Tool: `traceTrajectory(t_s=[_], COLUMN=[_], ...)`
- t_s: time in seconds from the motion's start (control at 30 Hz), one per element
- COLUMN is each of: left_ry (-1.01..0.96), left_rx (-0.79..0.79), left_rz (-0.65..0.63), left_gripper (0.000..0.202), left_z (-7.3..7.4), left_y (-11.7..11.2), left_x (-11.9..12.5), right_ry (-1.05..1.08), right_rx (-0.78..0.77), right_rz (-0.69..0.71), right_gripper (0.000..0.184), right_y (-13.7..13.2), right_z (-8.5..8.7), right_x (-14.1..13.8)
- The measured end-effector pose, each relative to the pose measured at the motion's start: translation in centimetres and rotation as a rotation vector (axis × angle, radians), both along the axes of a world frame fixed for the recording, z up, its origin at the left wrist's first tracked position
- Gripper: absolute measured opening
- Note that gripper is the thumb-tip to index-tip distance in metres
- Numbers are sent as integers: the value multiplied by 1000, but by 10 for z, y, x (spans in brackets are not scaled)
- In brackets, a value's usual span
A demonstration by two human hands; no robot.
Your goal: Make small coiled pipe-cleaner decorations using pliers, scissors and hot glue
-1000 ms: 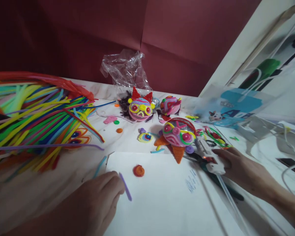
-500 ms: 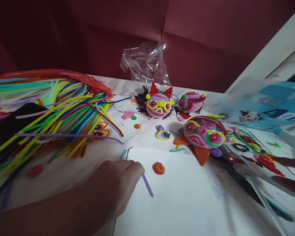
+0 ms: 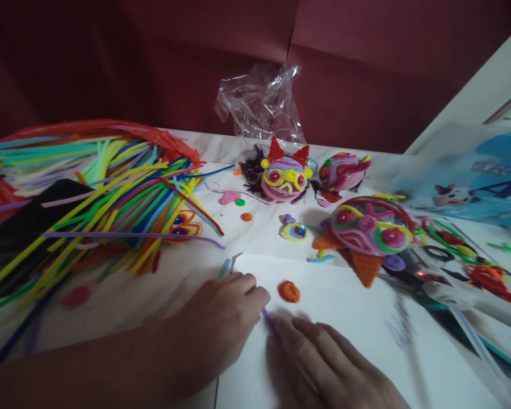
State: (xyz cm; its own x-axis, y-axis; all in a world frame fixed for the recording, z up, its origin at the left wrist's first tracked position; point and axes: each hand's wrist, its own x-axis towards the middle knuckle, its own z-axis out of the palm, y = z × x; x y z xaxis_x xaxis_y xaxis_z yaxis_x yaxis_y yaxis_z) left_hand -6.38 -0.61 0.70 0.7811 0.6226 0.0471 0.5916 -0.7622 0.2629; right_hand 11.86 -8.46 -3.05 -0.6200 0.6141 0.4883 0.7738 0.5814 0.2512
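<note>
A short piece of purple pipe cleaner point(image 3: 271, 324) runs between my two hands above a white sheet of paper point(image 3: 357, 295). My left hand point(image 3: 227, 315) is closed, its fingertips pinching the upper end. At the lower end is my right hand point(image 3: 323, 355), its fingertips on the strip and the thumb hidden underneath. Just beyond them, a coiled orange disc point(image 3: 289, 291) lies on the paper. A small light-blue piece point(image 3: 225, 267) rests by the paper's corner.
A heap of coloured pipe cleaners point(image 3: 132, 199) covers the left side. Decorated balls with faces, one pink and green point(image 3: 370, 227), stand behind the paper. A glue gun point(image 3: 443, 292) lies right, near a blue plastic bag point(image 3: 485, 176). Clear plastic wrap point(image 3: 259, 102) stands at the back.
My right hand has come from the glue gun at the right edge to the free end of the purple pipe cleaner. My left hand keeps its pinch; the view has shifted slightly left.
</note>
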Motion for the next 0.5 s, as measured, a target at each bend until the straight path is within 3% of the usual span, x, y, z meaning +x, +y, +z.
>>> traceTrajectory(t_s=[0.1,0.2,0.37,0.5], left_ry=[-8,-6,-5,43], left_rx=[26,31,44,69], left_rz=[-23,-72,-88,-99], left_gripper=[18,18,21,24], left_z=[-5,-10,-8,-3], left_y=[-2,-2,-2,-2], left_x=[-1,1,5,9], right_ry=[-45,-65,-93,-85], right_rx=[-7,-5,-1,-2], right_rz=[-32,-51,-81,-107], right_gripper=[32,29,58,51], right_y=[-1,1,7,10], right_z=[-10,-6,2,2], right_x=[5,7,7,7])
